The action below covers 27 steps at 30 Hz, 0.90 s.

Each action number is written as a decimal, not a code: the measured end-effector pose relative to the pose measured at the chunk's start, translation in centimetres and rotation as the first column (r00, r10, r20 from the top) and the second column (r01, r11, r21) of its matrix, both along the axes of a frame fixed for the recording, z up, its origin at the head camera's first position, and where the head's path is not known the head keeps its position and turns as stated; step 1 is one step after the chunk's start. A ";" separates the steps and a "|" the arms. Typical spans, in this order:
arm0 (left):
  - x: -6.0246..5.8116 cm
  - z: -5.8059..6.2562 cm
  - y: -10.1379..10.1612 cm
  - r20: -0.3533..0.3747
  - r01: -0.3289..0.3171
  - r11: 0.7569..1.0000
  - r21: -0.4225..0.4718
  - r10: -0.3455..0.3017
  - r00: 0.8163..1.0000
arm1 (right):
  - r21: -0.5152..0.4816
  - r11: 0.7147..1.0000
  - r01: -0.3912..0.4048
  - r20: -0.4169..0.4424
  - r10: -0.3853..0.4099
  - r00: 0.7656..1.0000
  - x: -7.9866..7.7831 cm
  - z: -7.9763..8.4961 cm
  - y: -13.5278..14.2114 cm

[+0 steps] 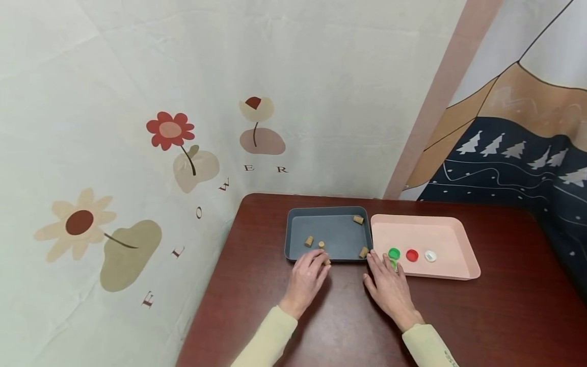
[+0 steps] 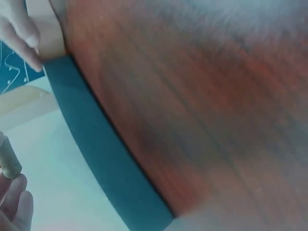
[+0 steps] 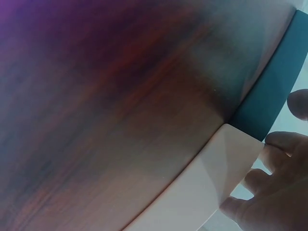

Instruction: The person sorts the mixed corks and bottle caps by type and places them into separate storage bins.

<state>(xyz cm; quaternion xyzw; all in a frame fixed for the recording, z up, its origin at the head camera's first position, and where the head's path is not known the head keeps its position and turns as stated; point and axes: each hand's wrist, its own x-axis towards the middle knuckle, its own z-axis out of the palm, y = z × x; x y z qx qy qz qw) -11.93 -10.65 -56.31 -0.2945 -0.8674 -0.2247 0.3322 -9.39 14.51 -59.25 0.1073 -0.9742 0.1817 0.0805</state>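
Note:
My left hand is at the front rim of the dark grey tray, pinching a small cork between thumb and fingers. In the left wrist view that cork shows at the left edge, held above the rim. Several more corks lie in the grey tray, one of them standing on end. My right hand hovers with loosely spread fingers over the front edges where the grey tray meets the pink tray. Beside its fingertips are two green caps, one partly hidden by the fingers.
In the pink tray a red cap and a white cap lie right of the green ones. Both trays stand side by side on a dark red wooden table. Behind it hangs a wall cloth printed with flowers.

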 end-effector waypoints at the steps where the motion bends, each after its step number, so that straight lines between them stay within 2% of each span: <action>1: -0.1 0.1 -0.1 -0.001 -0.004 1.000 0.008 0.004 1.000 | 0.002 1.000 0.000 0.000 0.000 1.000 0.0 0.0 0.0; 7: -1.0 0.9 0.0 -0.012 -0.019 0.998 0.059 0.020 1.000 | 0.002 1.000 0.004 0.012 -0.004 1.000 0.1 -0.1 0.1; 15: -2.4 1.6 0.9 -0.008 -0.058 0.995 0.077 0.059 0.998 | 0.001 1.000 0.006 0.010 -0.006 1.000 0.1 -0.4 0.2; 27: -4.2 1.5 2.4 -0.004 -0.080 0.989 0.121 0.081 0.997 | 0.007 1.000 0.007 0.017 -0.008 1.000 0.1 -0.3 0.0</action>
